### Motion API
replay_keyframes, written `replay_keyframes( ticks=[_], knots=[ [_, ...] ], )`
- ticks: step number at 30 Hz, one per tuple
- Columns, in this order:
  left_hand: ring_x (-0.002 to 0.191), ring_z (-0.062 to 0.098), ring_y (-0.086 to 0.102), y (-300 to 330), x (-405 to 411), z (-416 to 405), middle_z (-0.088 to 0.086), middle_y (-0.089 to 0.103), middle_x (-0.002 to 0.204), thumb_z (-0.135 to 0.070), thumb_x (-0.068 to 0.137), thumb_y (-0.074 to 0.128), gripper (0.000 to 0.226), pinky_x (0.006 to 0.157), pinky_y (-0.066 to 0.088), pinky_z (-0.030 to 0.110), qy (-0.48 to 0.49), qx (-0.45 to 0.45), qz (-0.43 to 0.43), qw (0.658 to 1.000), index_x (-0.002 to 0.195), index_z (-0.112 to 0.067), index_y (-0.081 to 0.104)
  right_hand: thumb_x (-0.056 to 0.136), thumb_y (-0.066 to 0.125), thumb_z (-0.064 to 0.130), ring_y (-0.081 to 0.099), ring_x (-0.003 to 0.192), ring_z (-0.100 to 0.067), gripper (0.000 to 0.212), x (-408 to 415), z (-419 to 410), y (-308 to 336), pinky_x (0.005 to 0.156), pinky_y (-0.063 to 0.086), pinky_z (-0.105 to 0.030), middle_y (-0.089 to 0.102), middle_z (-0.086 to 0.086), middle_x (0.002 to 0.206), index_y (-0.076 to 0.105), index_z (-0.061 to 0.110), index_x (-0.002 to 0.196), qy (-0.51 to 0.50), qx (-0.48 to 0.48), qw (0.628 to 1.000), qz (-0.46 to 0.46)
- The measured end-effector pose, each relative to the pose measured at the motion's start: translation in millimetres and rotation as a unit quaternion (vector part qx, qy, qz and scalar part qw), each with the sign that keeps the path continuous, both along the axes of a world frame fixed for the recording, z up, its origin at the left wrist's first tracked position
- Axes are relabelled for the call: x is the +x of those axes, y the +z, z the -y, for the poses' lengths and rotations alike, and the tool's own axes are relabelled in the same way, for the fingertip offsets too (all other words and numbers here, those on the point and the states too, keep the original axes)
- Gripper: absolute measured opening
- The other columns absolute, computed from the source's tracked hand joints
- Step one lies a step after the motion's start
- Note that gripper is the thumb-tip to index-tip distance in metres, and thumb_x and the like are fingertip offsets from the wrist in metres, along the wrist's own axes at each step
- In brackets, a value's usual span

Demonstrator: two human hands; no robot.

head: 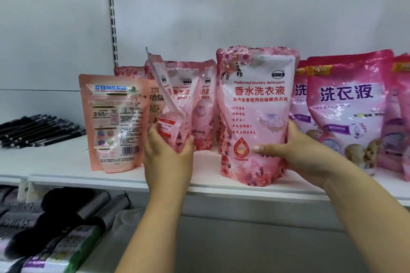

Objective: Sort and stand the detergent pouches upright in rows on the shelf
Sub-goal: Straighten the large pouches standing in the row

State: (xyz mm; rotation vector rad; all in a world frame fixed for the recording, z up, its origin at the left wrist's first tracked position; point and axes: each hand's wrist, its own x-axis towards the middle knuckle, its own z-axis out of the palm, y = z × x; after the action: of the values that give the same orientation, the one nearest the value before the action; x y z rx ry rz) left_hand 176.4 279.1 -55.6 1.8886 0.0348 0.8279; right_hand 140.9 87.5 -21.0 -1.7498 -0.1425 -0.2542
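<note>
A tall rose-pink detergent pouch (255, 104) stands upright at the front edge of the white shelf (66, 162); my right hand (295, 153) grips its lower right side, thumb across the front. My left hand (168, 157) holds the bottom of a second pink pouch (173, 104), turned edge-on and tilted. More rose pouches (204, 104) stand behind it. A peach pouch (115, 122) stands to the left with its back label facing me. Magenta pouches (346, 106) stand in a row on the right.
Black pens (40, 128) lie in a bundle at the shelf's far left. On the lower shelf at bottom left lie dark rolls and packets (55, 232). A slotted upright (112, 22) splits the white back panel.
</note>
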Motion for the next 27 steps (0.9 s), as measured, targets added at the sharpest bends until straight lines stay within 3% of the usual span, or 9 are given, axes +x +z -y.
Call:
replay_keyframes(
  ticks=[5,9,13,17,20,24,27],
  knots=[
    [0.131,0.027,0.033,-2.0,0.3,1.9,0.008,0.029,0.146,-0.040,0.085,0.060,0.073,0.101,0.032,0.039,0.010,0.020,0.000,1.000,0.142,-0.016,0.021,0.051,0.072,0.036,0.063,0.097,-0.014,0.085,-6.1,1.6,-15.4,0.081,0.052,-0.030,0.065,0.004,0.110,0.042,0.022,0.130,0.013,-0.023,1.000,0.001],
    [0.132,0.027,0.033,-4.4,3.9,0.6,0.008,0.030,0.146,-0.041,0.085,0.060,0.073,0.106,0.031,0.040,0.002,0.012,0.007,1.000,0.142,-0.017,0.022,0.046,0.072,0.043,0.066,0.087,-0.011,0.081,-3.3,-0.8,-19.2,0.069,0.056,-0.025,0.067,0.006,0.103,0.050,0.021,0.121,-0.043,-0.032,0.998,0.026],
    [0.132,0.027,0.034,-5.6,5.4,0.0,0.007,0.033,0.146,-0.040,0.084,0.062,0.072,0.106,0.033,0.043,-0.010,-0.002,0.017,1.000,0.142,-0.019,0.024,0.038,0.071,0.055,0.062,0.099,-0.016,0.096,-2.2,-3.2,-20.1,0.090,0.051,-0.036,0.063,0.005,0.111,0.046,0.022,0.125,-0.085,-0.061,0.994,0.034],
    [0.126,0.025,0.044,-6.6,6.1,-2.8,0.004,0.043,0.141,-0.037,0.084,0.063,0.068,0.102,0.038,0.040,-0.037,-0.025,0.028,0.999,0.140,-0.021,0.029,0.031,0.067,0.066,0.059,0.106,-0.018,0.109,-3.1,-3.5,-21.7,0.096,0.047,-0.040,0.061,0.004,0.117,0.043,0.022,0.128,-0.121,-0.101,0.987,0.036],
    [0.116,0.016,0.052,-1.4,1.9,-7.9,-0.003,0.052,0.131,-0.029,0.085,0.064,0.063,0.101,0.041,0.036,-0.106,-0.076,0.015,0.991,0.140,-0.023,0.034,0.039,0.067,0.064,0.055,0.113,-0.020,0.105,-4.3,-3.8,-22.0,0.100,0.044,-0.042,0.057,0.001,0.125,0.038,0.020,0.130,-0.141,-0.114,0.982,0.048],
    [0.093,0.010,0.066,9.5,-6.9,-23.0,-0.002,0.066,0.113,-0.019,0.078,0.065,0.052,0.082,0.054,0.028,-0.280,-0.166,-0.057,0.944,0.128,-0.019,0.049,0.064,0.070,0.052,0.047,0.122,-0.022,0.093,-3.8,-1.5,-24.7,0.101,0.038,-0.034,0.048,0.000,0.136,0.025,0.020,0.139,-0.164,-0.136,0.974,0.075],
    [0.094,0.019,0.068,14.1,-2.9,-37.7,0.007,0.070,0.108,-0.015,0.067,0.063,0.051,0.082,0.056,0.036,-0.383,-0.230,-0.104,0.888,0.117,-0.015,0.056,0.069,0.071,0.045,0.046,0.123,-0.021,0.094,-3.9,-3.5,-24.4,0.099,0.037,-0.033,0.044,0.001,0.140,0.018,0.022,0.143,-0.159,-0.134,0.974,0.091]
  ],
)
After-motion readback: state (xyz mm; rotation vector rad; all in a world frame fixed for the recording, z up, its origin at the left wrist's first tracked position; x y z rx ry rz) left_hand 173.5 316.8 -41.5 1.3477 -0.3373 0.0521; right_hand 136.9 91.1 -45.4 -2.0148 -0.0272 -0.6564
